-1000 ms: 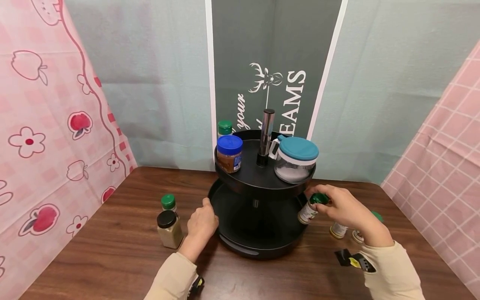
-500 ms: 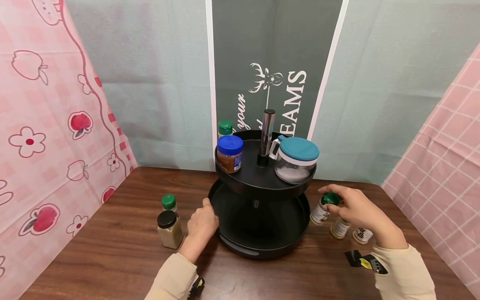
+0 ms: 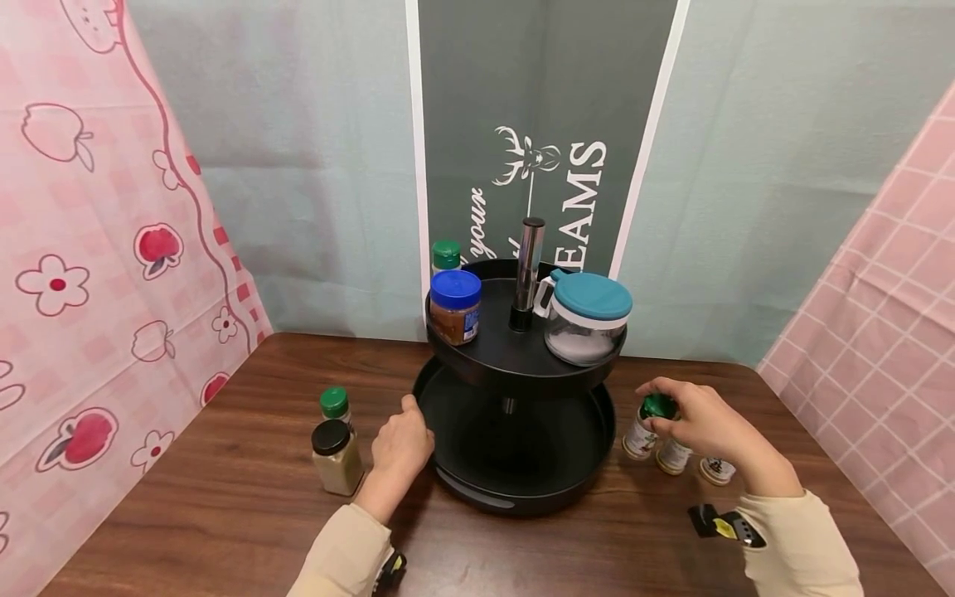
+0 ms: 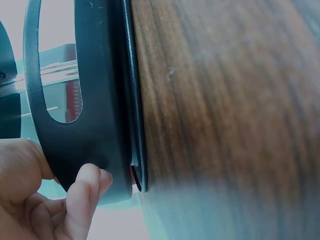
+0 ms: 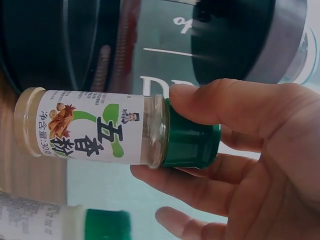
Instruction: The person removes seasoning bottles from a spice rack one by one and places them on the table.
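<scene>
My left hand (image 3: 403, 444) grips the left rim of the black two-tier rack (image 3: 522, 377) at its lower tier. In the left wrist view, thumb and fingers pinch the tier's wall (image 4: 100, 145) below a slot. To the right of the rack, my right hand (image 3: 705, 423) holds a small spice jar (image 5: 95, 125) by its green cap (image 5: 192, 135), thumb on one side and fingers on the other. The jar is about upright, with a white label and Chinese writing. I cannot tell whether its base touches the table. Beside it stands a second green-capped jar (image 5: 35, 217).
On the upper tier stand a blue-lidded jar (image 3: 457, 307), a green-capped jar (image 3: 446, 255) and a glass pot (image 3: 588, 319) with a teal lid. A black-lidded jar (image 3: 338, 460) and another green-capped jar (image 3: 335, 404) stand left. A third small jar (image 3: 718, 470) stands right.
My right hand has carried the spice jar rightward from the lower tier's right edge, then slightly lower, and it is more upright now. My left hand has stayed on the rim.
</scene>
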`<action>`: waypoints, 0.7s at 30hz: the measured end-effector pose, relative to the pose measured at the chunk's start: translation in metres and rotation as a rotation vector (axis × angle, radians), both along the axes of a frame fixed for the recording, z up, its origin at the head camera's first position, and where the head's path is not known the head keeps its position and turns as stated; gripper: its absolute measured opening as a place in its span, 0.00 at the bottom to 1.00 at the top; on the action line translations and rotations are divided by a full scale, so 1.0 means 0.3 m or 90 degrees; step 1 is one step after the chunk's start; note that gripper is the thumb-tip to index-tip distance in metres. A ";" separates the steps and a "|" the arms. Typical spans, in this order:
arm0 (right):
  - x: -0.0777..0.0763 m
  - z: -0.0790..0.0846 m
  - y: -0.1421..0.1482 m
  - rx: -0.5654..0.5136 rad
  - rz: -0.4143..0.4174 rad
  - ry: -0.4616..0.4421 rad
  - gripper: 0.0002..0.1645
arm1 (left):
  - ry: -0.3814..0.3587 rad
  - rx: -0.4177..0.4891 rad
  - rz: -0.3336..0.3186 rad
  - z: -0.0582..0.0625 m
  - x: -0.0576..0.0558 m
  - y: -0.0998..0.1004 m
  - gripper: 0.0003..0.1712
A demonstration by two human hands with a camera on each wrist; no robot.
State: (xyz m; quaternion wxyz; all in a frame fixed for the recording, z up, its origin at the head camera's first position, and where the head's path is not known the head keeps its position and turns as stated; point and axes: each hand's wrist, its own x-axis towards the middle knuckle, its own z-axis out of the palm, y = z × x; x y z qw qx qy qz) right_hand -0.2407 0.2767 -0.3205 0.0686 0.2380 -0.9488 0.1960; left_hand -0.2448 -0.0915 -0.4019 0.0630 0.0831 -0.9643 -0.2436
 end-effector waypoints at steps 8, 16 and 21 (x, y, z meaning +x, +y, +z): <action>-0.014 -0.041 -0.007 0.007 0.002 -0.043 0.19 | -0.001 0.004 -0.001 -0.003 0.001 -0.004 0.22; -0.019 -0.061 -0.010 0.024 -0.013 -0.040 0.17 | 0.002 0.003 -0.003 -0.008 0.002 -0.003 0.22; -0.018 -0.080 -0.005 0.045 -0.026 -0.026 0.17 | 0.011 0.002 -0.002 -0.013 0.008 0.000 0.23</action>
